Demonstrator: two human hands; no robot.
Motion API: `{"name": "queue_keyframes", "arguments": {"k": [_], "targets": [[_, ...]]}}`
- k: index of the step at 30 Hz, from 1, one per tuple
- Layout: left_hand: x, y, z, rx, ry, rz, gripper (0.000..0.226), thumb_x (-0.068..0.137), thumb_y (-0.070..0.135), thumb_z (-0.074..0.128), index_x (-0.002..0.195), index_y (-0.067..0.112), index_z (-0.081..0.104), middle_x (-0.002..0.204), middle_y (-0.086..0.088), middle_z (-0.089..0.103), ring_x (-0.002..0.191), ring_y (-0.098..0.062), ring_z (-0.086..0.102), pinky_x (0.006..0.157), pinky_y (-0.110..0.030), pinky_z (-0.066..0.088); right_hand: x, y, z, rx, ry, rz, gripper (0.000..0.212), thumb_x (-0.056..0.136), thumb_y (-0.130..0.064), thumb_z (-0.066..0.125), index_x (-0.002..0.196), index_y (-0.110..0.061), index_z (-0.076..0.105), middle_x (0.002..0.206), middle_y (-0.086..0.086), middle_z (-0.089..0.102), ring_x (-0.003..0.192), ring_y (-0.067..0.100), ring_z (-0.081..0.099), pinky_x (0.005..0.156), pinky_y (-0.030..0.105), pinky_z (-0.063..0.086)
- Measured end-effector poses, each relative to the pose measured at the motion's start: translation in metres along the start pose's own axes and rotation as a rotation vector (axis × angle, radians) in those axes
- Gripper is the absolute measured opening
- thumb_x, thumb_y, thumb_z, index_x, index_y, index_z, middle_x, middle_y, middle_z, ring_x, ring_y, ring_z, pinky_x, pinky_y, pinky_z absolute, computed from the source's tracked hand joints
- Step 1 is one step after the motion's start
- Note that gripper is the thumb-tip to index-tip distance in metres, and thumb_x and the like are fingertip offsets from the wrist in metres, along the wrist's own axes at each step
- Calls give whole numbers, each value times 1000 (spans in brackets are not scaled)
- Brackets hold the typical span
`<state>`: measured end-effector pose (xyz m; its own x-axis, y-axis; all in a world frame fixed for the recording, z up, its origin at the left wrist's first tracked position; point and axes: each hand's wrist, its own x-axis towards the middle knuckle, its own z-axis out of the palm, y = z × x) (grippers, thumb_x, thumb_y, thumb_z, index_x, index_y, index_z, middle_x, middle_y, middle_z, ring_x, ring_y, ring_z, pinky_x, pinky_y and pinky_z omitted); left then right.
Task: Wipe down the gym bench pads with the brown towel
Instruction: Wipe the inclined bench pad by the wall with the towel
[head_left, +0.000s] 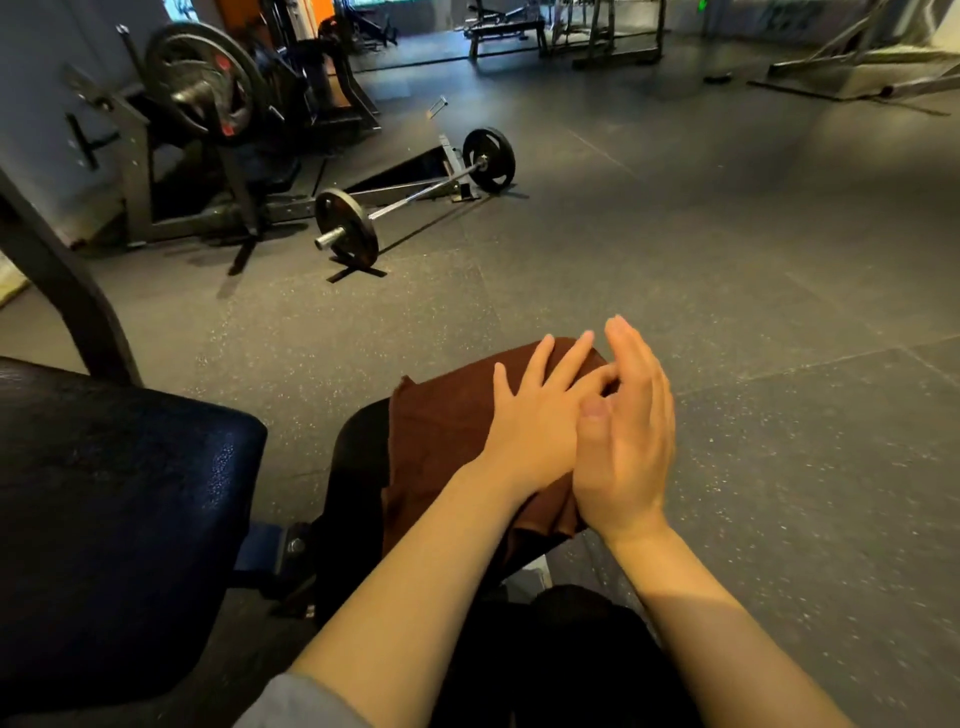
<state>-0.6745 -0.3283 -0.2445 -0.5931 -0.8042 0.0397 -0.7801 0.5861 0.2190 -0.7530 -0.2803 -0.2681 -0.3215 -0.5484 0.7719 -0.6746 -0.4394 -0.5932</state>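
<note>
Head view shows your left hand (535, 415) lying flat, fingers spread, on the brown towel (441, 431) draped over the small black pad (358, 467). Your right hand (631, 431) stands edge-on with straight fingers, just beside the left, above the towel's right side.

Worktop (358, 467): small black pad, brown towel (441, 431) draped over it.
Floor (675, 260): speckled rubber, barbell (415, 200) resting on it.

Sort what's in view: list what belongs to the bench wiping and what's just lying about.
Job: brown towel, small black pad under it, large bench pad, left hand flat on towel, right hand.
Lying about: barbell, plate-loaded rack, distant bench.
</note>
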Motion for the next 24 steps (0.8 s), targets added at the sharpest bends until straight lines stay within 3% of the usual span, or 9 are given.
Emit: {"name": "queue_keyframes", "arguments": {"k": [4,8,11,13,16,19,22,24], "targets": [[2,-13,5,-135,81,75,44,103,53,35,146,46,34,164,18,6,152,-16,-6,117,-65,3,-2,-1,-2,57,-21,33,53,100,-40,31,149,-21,28,154,2,32,145,13,29,116,56,24],[17,-30,-1,-284,112,51,48,93,63,30,136,49,46,158,20,26,150,-9,12,117,-58,3,2,-3,-8,248,-63,207,48,97,-39,33,144,-33,24,156,-3,24,146,5,21,119,25,20],[39,-44,-8,-302,123,-86,39,101,55,35,133,40,52,146,17,48,138,-13,40,116,-60,17,9,-3,-17,449,-151,417,50,93,-54,30,140,-46,17,158,-19,15,148,-1,12,123,30,13],[45,-49,-6,-278,145,-110,38,103,52,34,132,37,54,142,15,52,133,-15,45,114,-57,24,8,-3,-24,482,-214,460,52,92,-64,29,140,-50,15,157,-25,10,148,-5,7,125,38,9],[33,-43,1,-214,137,-82,51,100,59,30,146,40,40,157,11,35,146,-14,29,118,-54,18,6,-8,-25,358,-340,408,50,91,-63,24,139,-53,11,155,-31,3,145,-12,-1,124,42,-3],[7,-22,5,-155,134,20,77,84,71,6,154,44,20,166,11,10,153,-15,3,119,-55,5,12,-7,-22,323,-378,403,51,90,-60,21,139,-52,11,154,-31,3,142,-16,-2,122,41,-12],[-22,1,11,-140,165,71,76,85,63,1,155,39,18,166,10,5,153,-15,-3,120,-58,3,15,-5,-27,480,-382,441,49,92,-55,27,140,-52,15,155,-31,8,146,-10,2,124,42,-4],[-40,12,21,-119,216,61,71,91,60,8,155,35,24,166,8,10,154,-19,1,118,-62,6,15,-8,-34,628,-357,488,46,95,-48,31,140,-46,20,158,-24,13,147,-7,8,123,26,6]]}}
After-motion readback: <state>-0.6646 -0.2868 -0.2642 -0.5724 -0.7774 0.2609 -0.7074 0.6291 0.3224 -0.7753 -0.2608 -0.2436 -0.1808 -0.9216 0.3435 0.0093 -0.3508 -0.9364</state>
